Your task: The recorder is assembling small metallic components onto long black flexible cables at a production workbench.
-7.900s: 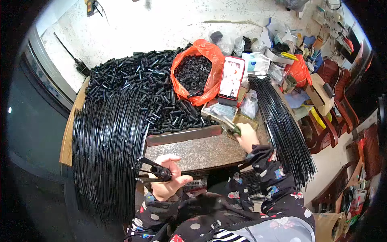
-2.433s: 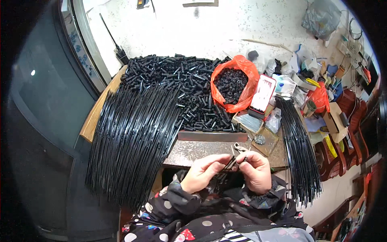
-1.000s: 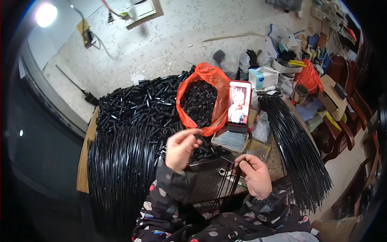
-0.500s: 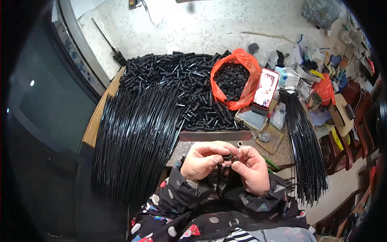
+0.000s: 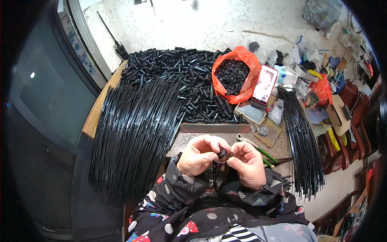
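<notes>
A person's left hand (image 5: pixel 196 156) and right hand (image 5: pixel 248 167) meet over the near edge of a table (image 5: pixel 183 142), seen from the head camera. The left fingers close on a black fitting (image 5: pixel 222 153), from beneath which dark rods (image 5: pixel 217 174) hang toward the lap; the right thumb and forefinger pinch together just beside it, on something too small to make out. Green-handled pliers (image 5: pixel 263 151) lie just beyond the right hand. A broad sheaf (image 5: pixel 133 141) of black rods spreads at left, a narrower bundle (image 5: pixel 303 147) at right. On the far side, a heap (image 5: pixel 161 66) of black fittings stands behind a bar (image 5: pixel 215 128), beside an open red bag (image 5: pixel 253 64) of black pieces and a propped phone (image 5: pixel 265 84).
</notes>
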Demonstrator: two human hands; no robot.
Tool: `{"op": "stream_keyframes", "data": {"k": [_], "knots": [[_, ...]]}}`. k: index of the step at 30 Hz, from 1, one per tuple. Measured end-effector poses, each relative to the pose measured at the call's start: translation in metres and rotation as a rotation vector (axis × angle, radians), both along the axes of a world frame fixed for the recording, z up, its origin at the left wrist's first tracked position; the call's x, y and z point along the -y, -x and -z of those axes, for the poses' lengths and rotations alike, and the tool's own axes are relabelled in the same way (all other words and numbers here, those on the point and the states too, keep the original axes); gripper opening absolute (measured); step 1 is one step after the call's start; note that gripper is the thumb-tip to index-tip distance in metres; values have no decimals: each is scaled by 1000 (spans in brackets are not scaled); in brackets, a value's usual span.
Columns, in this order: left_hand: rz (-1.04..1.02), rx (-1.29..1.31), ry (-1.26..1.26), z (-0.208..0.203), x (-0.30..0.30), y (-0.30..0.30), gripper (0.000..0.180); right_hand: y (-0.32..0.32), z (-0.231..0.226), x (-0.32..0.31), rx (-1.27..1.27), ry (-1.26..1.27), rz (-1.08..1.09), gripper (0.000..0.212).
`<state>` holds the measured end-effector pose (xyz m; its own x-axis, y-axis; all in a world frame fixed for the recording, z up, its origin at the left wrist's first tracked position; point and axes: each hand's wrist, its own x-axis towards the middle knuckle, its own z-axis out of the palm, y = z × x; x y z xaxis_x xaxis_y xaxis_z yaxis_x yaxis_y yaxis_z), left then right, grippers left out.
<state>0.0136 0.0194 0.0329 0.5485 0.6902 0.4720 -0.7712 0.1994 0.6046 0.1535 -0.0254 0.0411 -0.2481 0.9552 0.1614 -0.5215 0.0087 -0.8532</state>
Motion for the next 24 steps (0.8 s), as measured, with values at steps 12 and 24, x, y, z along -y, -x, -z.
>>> {"op": "stream_keyframes", "data": {"k": [12, 24], "knots": [[-78, -146, -144, -2, -8, -2, 9, -8, -5, -3, -5, -27, -44, 17], [-1492, -670, -823, 10, 19, -20, 19, -17, 5, -8, 78, -88, 165, 20]]}}
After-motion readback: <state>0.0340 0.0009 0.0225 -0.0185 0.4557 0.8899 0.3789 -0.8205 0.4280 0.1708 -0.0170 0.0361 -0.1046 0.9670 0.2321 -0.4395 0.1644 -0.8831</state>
